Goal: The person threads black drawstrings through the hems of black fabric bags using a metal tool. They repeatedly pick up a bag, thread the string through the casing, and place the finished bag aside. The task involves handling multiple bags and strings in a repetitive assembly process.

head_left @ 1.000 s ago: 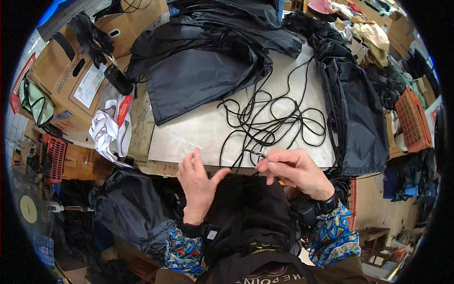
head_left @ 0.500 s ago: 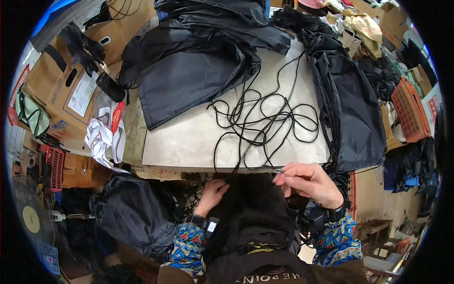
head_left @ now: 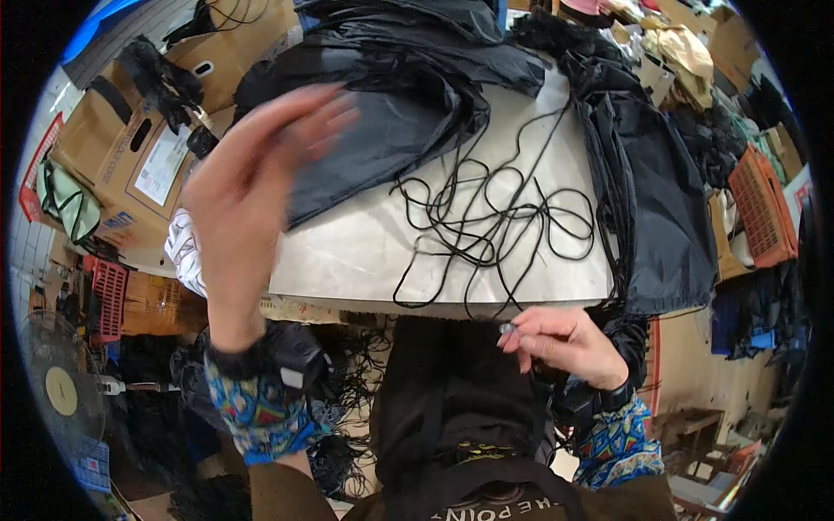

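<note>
My left hand [head_left: 248, 200] is raised over the left side of the table [head_left: 330, 260], blurred by motion, with its fingers stretched toward the far side. It passes in front of a black fabric piece [head_left: 391, 139], part of a pile, and nothing shows in its grip. At the front edge, my right hand [head_left: 569, 343] is closed in a pinch on a small silver metal piece [head_left: 506, 329], whose exact kind I cannot make out. Loose black cords [head_left: 486, 252] lie tangled on the white tabletop, some reaching the near edge close to the right fingers.
More folded black fabric [head_left: 656, 191] hangs over the table's right side. Cardboard boxes [head_left: 117, 178] and a bundle of white straps [head_left: 182, 252] stand at the left. An orange crate [head_left: 764, 208] is at the far right, a fan [head_left: 61, 391] at the lower left.
My left hand has risen from below the table edge to above the fabric on the left. The right hand stays near the edge, pinching the metal piece. The cord ends have shifted slightly.
</note>
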Demonstrator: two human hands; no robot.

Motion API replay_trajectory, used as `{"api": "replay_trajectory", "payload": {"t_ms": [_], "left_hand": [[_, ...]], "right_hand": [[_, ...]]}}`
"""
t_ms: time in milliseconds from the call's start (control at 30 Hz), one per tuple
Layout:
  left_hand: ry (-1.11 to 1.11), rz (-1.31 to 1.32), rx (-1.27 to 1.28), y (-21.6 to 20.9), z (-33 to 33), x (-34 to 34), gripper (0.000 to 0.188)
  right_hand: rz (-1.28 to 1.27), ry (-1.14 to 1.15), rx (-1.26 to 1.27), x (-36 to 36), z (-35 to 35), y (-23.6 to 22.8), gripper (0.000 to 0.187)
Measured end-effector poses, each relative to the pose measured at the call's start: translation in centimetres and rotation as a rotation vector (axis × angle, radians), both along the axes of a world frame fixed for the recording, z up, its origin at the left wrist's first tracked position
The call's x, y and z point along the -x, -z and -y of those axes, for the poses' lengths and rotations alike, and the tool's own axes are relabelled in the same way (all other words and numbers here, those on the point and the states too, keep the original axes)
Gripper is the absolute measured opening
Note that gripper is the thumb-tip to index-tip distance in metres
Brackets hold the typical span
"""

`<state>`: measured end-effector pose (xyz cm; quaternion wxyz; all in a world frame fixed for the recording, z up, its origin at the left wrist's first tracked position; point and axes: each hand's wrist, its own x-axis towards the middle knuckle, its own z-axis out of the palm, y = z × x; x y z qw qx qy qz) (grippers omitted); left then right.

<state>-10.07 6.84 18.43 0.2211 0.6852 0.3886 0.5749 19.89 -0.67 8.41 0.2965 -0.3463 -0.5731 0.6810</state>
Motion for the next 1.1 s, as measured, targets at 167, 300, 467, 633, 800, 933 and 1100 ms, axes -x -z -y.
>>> {"api": "replay_trajectory", "payload": {"t_ms": [167, 300, 467, 633, 800, 933, 1100], "left_hand": [[-0.145, -0.262, -0.079, -1.7, -2.7, -3.9, 0.026], [0.186, -0.148, 0.313, 8.2, 2.3, -4.8, 0.017], [0.510, 0.528, 0.944, 12.3, 9.1, -8.2, 0.019], [0.520, 0.893, 1.047, 14.4, 10.4, -7.7, 0.021], [0.487, 0.938, 1.044, 13.7, 10.4, -7.5, 0.024], [0.576, 1.037, 0.978, 15.1, 10.3, -7.0, 0.022], [0.492, 1.001, 1.011, 14.6, 10.2, -7.2, 0.020]], "right_hand": [[-0.068, 0.073, 0.008, -0.4, 2.0, -1.2, 0.014], [-0.102, 0.185, 0.051, -0.9, 2.8, -1.6, 0.016], [-0.136, 0.051, 0.178, 1.8, 1.6, -0.1, 0.020], [-0.110, -0.020, 0.334, 3.6, 1.6, 0.6, 0.025], [-0.109, 0.016, 0.399, 4.1, 1.9, 1.1, 0.025], [-0.096, -0.010, 0.436, 4.0, 1.9, 1.3, 0.023], [-0.116, 0.015, 0.418, 4.4, 1.9, 1.7, 0.025]]}}
